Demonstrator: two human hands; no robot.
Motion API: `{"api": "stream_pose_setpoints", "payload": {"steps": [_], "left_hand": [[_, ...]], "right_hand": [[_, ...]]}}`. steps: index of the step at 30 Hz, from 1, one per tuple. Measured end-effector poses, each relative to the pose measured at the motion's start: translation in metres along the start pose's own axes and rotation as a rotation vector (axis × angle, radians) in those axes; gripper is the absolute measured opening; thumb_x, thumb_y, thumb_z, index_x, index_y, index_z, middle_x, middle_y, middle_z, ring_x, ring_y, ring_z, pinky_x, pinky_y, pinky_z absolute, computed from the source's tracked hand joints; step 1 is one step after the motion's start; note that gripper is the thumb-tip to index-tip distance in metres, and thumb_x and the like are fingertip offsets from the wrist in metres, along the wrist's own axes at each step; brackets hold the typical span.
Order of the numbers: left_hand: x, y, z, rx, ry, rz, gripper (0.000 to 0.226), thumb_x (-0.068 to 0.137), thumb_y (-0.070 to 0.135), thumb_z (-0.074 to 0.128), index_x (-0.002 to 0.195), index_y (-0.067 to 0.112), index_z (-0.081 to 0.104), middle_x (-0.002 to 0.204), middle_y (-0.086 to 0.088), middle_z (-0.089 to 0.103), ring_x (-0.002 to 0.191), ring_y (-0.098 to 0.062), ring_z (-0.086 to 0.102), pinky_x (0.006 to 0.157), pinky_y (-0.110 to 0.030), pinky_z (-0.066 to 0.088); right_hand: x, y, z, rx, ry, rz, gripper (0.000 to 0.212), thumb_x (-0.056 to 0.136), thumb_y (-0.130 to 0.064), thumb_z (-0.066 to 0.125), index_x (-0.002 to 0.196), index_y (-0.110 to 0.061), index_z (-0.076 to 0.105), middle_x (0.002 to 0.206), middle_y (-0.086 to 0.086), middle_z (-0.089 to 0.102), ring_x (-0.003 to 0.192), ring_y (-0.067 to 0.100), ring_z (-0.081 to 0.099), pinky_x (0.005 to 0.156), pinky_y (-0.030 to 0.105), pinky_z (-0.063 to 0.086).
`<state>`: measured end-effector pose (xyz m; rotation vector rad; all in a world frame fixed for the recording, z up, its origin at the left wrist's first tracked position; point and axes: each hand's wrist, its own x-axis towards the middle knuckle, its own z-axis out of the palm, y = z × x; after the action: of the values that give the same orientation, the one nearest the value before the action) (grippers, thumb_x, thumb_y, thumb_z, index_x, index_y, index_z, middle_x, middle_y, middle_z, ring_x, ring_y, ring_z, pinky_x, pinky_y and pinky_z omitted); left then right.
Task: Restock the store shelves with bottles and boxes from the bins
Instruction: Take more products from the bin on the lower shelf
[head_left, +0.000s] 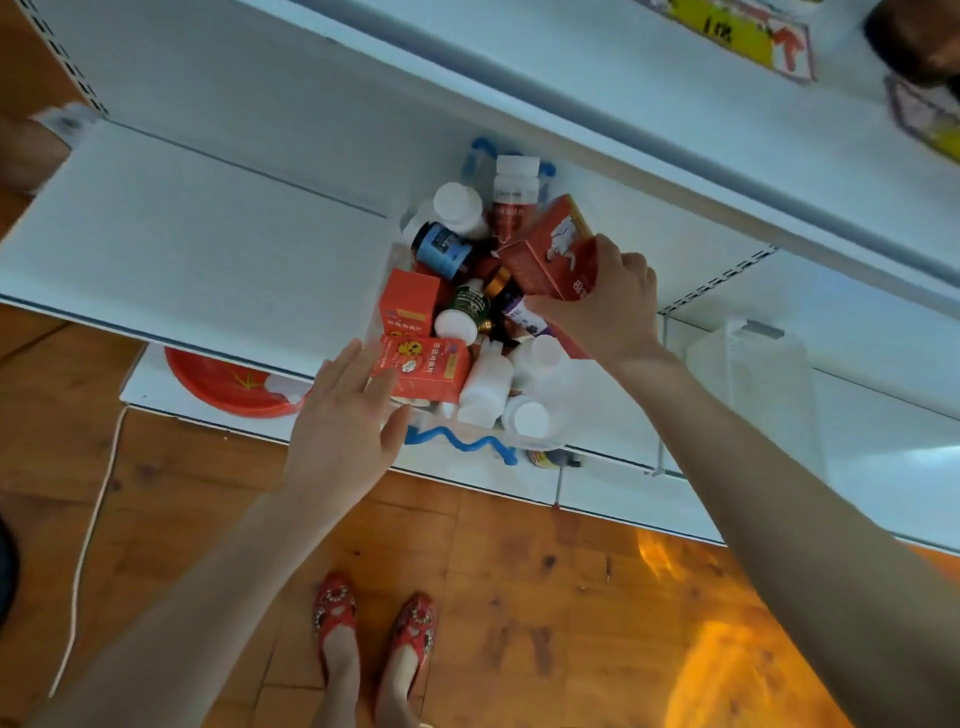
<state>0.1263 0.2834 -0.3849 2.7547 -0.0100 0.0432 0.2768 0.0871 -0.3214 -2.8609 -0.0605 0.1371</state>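
A clear plastic bin (540, 441) with blue handles stands on a white shelf (208, 244), full of white, blue and dark bottles and red boxes. My right hand (613, 301) grips a dark red box (550, 254) at the bin's right side, tilted above the other items. My left hand (343, 421) is at the bin's near left corner, fingers straight, touching an orange-red box (431, 369) that lies flat. A white bottle with a red label (511, 202) stands at the far end.
A higher shelf (623, 104) with yellow price tags overhangs the bin. Another clear empty bin (753, 384) stands to the right. A red basin (228, 384) sits on the lowest shelf at left. Wooden floor, a white cable and my red shoes lie below.
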Motion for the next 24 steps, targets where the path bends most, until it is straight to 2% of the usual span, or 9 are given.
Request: {"api": "stream_pose_setpoints", "payload": {"steps": [3,6,8,13,18,24], "left_hand": [[0.015,0.009,-0.004,-0.046,-0.062,0.033,0.045,0.073,0.013,0.074,0.114,-0.001,0.060,0.116,-0.020,0.061,0.102,-0.037,0.061,0.083,-0.045,0.051],[0.037,0.014,-0.002,-0.134,-0.158,0.014,0.046,0.082,0.014,0.066,0.125,0.006,0.054,0.123,-0.013,0.057,0.112,-0.030,0.054,0.093,-0.040,0.044],[0.052,0.015,0.004,-0.164,-0.221,0.040,0.049,0.080,0.016,0.068,0.126,0.008,0.053,0.121,-0.014,0.059,0.110,-0.031,0.054,0.094,-0.037,0.041],[0.084,0.006,0.030,-0.045,-0.388,0.074,0.054,0.080,0.032,0.067,0.126,0.011,0.048,0.121,-0.012,0.057,0.109,-0.029,0.053,0.094,-0.037,0.041],[0.094,0.005,0.042,0.029,-0.455,0.054,0.069,0.077,0.037,0.070,0.134,0.017,0.038,0.127,-0.007,0.050,0.115,-0.025,0.048,0.095,-0.037,0.040],[0.097,0.008,0.036,0.156,-0.422,0.089,0.074,0.073,0.050,0.070,0.133,0.021,0.039,0.128,-0.004,0.050,0.114,-0.025,0.047,0.090,-0.035,0.040]], "right_hand": [[-0.017,0.014,-0.009,-0.009,-0.054,0.077,0.081,0.068,-0.058,0.068,0.131,-0.016,0.039,0.123,0.016,0.046,0.117,0.033,0.039,0.096,0.035,0.034],[-0.030,0.027,-0.011,-0.009,-0.116,0.156,0.081,0.069,-0.061,0.066,0.131,-0.018,0.039,0.123,0.015,0.045,0.119,0.032,0.038,0.095,0.035,0.035],[-0.038,0.033,-0.010,-0.023,-0.138,0.184,0.080,0.069,-0.062,0.065,0.131,-0.017,0.039,0.123,0.014,0.045,0.119,0.031,0.038,0.094,0.034,0.034],[-0.053,0.041,0.002,-0.030,-0.130,0.172,0.079,0.070,-0.062,0.064,0.125,-0.010,0.042,0.125,0.012,0.045,0.119,0.028,0.039,0.095,0.035,0.034],[-0.062,0.041,0.009,-0.023,-0.081,0.146,0.081,0.070,-0.064,0.062,0.122,-0.005,0.042,0.123,0.011,0.049,0.115,0.028,0.044,0.089,0.036,0.038],[-0.060,0.043,0.009,0.077,-0.109,0.187,0.071,0.076,-0.064,0.056,0.118,-0.008,0.044,0.116,0.010,0.053,0.109,0.027,0.049,0.085,0.035,0.041]]}}
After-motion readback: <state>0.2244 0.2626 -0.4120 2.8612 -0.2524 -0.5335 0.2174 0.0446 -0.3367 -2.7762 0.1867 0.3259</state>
